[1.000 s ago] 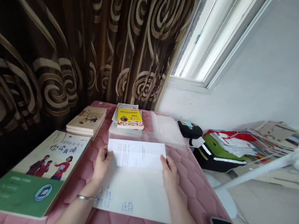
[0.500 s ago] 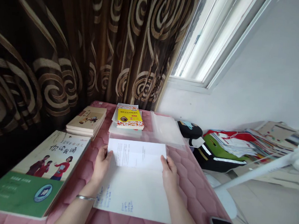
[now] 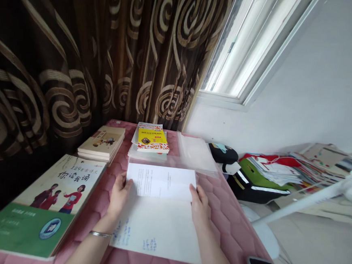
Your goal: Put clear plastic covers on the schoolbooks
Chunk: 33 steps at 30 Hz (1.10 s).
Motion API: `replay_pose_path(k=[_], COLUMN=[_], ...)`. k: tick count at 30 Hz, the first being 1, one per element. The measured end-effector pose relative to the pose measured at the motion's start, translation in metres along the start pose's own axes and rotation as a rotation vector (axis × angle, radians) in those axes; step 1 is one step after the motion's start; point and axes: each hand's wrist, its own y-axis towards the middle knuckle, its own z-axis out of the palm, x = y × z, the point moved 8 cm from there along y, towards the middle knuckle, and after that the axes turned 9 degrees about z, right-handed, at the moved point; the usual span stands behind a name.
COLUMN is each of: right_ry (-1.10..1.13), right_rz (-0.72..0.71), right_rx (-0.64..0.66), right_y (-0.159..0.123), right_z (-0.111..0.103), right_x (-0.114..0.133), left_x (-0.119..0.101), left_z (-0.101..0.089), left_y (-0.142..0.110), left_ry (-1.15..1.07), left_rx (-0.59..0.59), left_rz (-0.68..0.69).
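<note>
My left hand [image 3: 119,194] and right hand [image 3: 201,201] pinch the side edges of the paper [image 3: 165,224], near middle, over the pink quilt [image 3: 226,221], right of the green book [image 3: 19,225]. It should be light, floppy and easily creased; both side edges suit a grip. Far right, papers [image 3: 278,170] top a green-black case [image 3: 261,194]; its contents are hidden.

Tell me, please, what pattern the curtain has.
The curtain is dark brown with lighter swirls, best seen in the head view.
</note>
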Motion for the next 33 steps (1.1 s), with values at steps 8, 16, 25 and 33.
replay_pose_path(k=[8,16,25,33], right_ry=[0.037,-0.035,0.005,0.065], right_rz=[-0.019,-0.042,-0.068,-0.062], right_rx=[0.048,0.007,0.053,0.077], right_y=[0.01,0.003,0.014,0.012], right_z=[0.004,0.001,0.006,0.006], right_x=[-0.013,-0.003,-0.017,-0.018], left_x=[0.001,0.003,0.002,0.006], left_z=[-0.001,-0.003,-0.001,-0.002], left_y=[0.002,0.003,0.001,0.004], left_ry=[0.006,0.044,0.01,0.006], left_rx=[-0.028,-0.042,-0.011,-0.028], left_rz=[-0.023,-0.007,-0.055,-0.024])
